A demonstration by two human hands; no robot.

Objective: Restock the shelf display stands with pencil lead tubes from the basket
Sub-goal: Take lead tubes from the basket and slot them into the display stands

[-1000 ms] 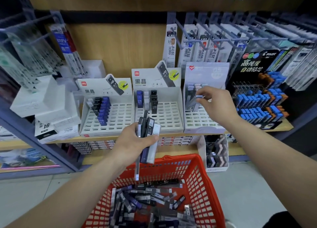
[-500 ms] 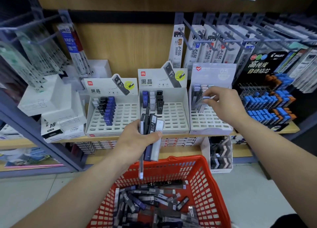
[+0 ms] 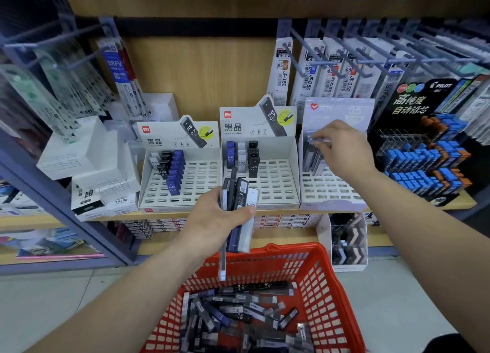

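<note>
Wooden shelf [image 3: 114, 216] carries three white display stands: left stand [image 3: 196, 191], middle stand [image 3: 275, 188], right stand [image 3: 331, 193]. Red basket [image 3: 326, 273] below the shelf, a heap of loose lead tubes [image 3: 238, 315] inside. Left hand [image 3: 214, 220] above the basket's far rim, in front of the middle stand, fingers and thumb curled round an upright bundle of tubes [image 3: 242, 193]; one clear tube [image 3: 223, 262] hangs lower than the rest. Right hand [image 3: 342, 148] at the right stand's back rows, fingertips pinching one pale tube [image 3: 319, 140] roughly crosswise over the standing tubes [image 3: 309, 159]. Hands well apart.
</note>
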